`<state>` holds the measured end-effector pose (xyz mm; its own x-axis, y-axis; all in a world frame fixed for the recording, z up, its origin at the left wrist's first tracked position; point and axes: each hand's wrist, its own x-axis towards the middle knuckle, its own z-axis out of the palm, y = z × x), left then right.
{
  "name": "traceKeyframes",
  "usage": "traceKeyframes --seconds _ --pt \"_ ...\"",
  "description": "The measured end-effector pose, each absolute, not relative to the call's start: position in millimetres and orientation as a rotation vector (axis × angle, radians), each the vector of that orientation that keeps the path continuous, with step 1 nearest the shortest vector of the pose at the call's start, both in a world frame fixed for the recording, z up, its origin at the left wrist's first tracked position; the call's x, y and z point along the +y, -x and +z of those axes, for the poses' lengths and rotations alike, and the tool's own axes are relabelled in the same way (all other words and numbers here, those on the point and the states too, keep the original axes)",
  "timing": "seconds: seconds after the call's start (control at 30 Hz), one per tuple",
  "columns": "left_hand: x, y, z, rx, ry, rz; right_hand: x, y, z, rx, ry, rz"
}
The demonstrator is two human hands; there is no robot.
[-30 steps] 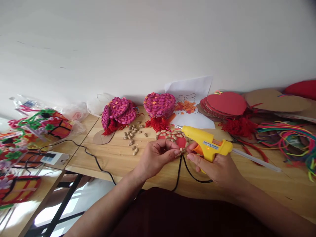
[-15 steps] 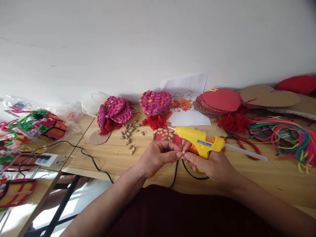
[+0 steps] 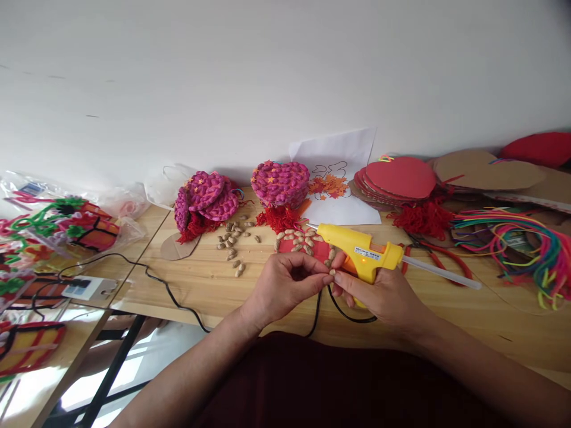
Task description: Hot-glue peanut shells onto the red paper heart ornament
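Observation:
My right hand [image 3: 379, 294] is wrapped round a yellow glue gun [image 3: 361, 249], whose nozzle points left and whose clear glue stick juts out behind. Between the fingertips of both hands sits a small pale bit, likely a peanut [image 3: 332, 272], mostly hidden. My left hand [image 3: 289, 285] pinches it from the left, thumb and forefinger together. Just beyond the hands lies a red heart-shaped card [image 3: 294, 245] with several peanuts [image 3: 308, 242] on it. Loose peanuts [image 3: 232, 239] are scattered on the wooden table further left.
Pink heart crafts [image 3: 281, 184] with red tassels stand near the wall. A white sheet [image 3: 348, 208] bears orange stars. Red cardboard hearts [image 3: 401, 178], red-handled pliers [image 3: 446, 261] and coloured cords [image 3: 530, 249] lie right. A power strip [image 3: 89, 289] with black cable [image 3: 169, 291] is left.
The glue gun has shifted very slightly left and up with my right hand. Both hands stay close together at the fingertips, and the view has moved a little.

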<state>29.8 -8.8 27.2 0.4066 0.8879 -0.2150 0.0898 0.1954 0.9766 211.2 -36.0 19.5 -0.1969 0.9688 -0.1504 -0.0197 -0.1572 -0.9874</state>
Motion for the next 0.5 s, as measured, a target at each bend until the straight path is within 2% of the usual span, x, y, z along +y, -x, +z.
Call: traceKeyframes --seconds 0.27,0.5 --pt "-9.2 -28.5 22.8 1.022 -1.283 0.740 -34.9 -209.9 22.8 -1.187 1.201 1.510" --pt "-3.4 -21.0 24.1 0.974 -1.059 0.748 -35.0 -214.0 18.6 -1.207 1.181 1.558"
